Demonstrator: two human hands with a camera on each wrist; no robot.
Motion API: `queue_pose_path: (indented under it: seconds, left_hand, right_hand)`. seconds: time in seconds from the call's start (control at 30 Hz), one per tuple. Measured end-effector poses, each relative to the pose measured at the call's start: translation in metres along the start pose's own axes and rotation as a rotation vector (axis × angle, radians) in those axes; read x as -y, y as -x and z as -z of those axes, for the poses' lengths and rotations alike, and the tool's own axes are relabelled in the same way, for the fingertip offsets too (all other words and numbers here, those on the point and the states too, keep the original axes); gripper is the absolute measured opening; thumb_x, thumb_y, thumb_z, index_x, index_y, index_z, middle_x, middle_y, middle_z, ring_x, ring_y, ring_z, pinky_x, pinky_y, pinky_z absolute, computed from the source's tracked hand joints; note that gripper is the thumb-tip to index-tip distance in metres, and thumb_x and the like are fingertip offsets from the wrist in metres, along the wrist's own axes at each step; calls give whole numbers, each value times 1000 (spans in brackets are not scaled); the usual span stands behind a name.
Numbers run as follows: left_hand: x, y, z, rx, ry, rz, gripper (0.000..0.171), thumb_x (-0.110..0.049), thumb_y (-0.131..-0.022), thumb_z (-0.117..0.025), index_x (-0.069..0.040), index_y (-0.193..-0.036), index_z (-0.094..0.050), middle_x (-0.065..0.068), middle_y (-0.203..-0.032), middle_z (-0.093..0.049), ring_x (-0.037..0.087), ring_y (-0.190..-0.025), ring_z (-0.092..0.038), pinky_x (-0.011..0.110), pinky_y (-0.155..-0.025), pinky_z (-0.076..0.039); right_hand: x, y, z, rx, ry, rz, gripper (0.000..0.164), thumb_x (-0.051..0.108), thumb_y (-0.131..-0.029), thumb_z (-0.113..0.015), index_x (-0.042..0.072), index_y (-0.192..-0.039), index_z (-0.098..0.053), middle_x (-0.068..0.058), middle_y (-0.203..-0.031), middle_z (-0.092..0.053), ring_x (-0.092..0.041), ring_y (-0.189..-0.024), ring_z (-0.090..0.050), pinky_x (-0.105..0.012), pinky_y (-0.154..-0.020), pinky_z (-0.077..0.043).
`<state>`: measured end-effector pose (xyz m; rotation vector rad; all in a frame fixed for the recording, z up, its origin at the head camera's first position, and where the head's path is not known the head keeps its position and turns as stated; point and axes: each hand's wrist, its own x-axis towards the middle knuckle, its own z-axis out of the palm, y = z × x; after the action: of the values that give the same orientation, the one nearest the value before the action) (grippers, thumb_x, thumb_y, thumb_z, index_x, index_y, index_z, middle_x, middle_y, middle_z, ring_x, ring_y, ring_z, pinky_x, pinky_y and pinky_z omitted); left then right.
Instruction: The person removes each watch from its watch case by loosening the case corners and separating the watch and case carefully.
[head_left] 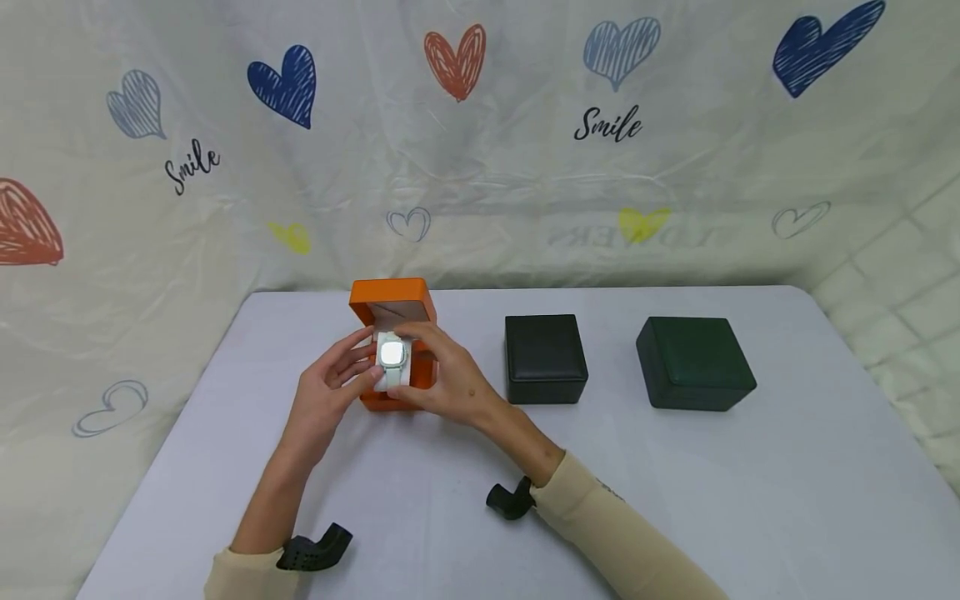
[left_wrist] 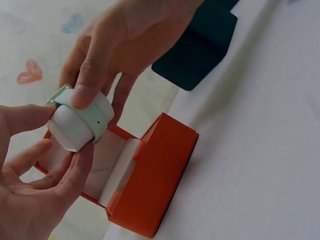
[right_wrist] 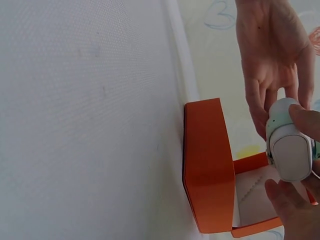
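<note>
1. My left hand (head_left: 322,393) and right hand (head_left: 453,385) pinch the white cushion (left_wrist: 71,131) bearing the pale-green-strapped smartwatch (head_left: 392,354) over the open orange watch box (left_wrist: 156,175); uneven pressure could slip it loose.
2. Tilted, it might knock the raised lid (head_left: 390,290) at twelve o'clock.

- Watch (head_left: 392,354): glare washes out its screen in the head view; the screen is out of sight from both wrists.
- Orange box (head_left: 386,291): the watch covers part of its inside; the mark in its lid is too blurred to read.
- Left hand (head_left: 327,395): cut by its own wrist view's left edge.
- Right hand (head_left: 448,385): cut by its own wrist view's right edge.
- Black box (head_left: 545,354), green box (head_left: 696,354): closed lids hide their insides.
</note>
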<state>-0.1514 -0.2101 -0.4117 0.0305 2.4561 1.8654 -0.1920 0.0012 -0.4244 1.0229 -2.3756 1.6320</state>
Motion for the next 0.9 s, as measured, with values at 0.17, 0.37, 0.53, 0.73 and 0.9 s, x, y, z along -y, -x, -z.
queue_pose_path:
  seconds: [0.17, 0.37, 0.53, 0.73, 0.9]
  left_hand:
    - [-1, 0, 1, 15, 45, -8, 57, -22, -102, -67, -25, -156, -49, 8, -148, -54, 15, -124, -61, 16, -96, -56]
    - [-3, 1, 0, 6, 84, -25, 54, -14, -101, -64, -20, -153, -52, 6, -139, -53, 16, -122, -62, 18, -93, -58]
    - [-4, 1, -1, 16, 118, -36, 55, -12, -101, -64, -17, -154, -50, 7, -138, -54, 16, -121, -63, 20, -93, -58]
    - [-4, 0, -1, 39, 128, -44, 60, -11, -101, -65, -13, -157, -45, 6, -140, -51, 16, -123, -61, 19, -93, -58]
    - [-3, 0, 0, 64, 97, -38, 66, -12, -98, -71, -18, -157, -44, 3, -144, -49, 19, -128, -55, 17, -94, -56]
  right_hand:
    - [1, 1, -1, 9, 10, 13, 71, 14, -82, -89, 13, -143, -53, -2, -146, -55, -18, -133, -54, -41, -112, -52]
    - [2, 1, -2, 0, 3, 15, 70, 15, -82, -89, 14, -142, -54, -3, -146, -52, -18, -135, -51, -44, -114, -50]
    - [2, 2, -1, -1, -2, 22, 74, 15, -81, -91, 11, -144, -51, -5, -147, -51, -21, -133, -53, -47, -111, -52]
    - [1, 3, -2, -10, -15, 11, 77, 13, -80, -91, 12, -145, -49, -5, -146, -53, -21, -130, -56, -40, -106, -56]
    - [2, 5, -2, -19, -33, -11, 79, 9, -81, -90, 11, -147, -47, -7, -142, -57, -24, -124, -62, -39, -100, -59]
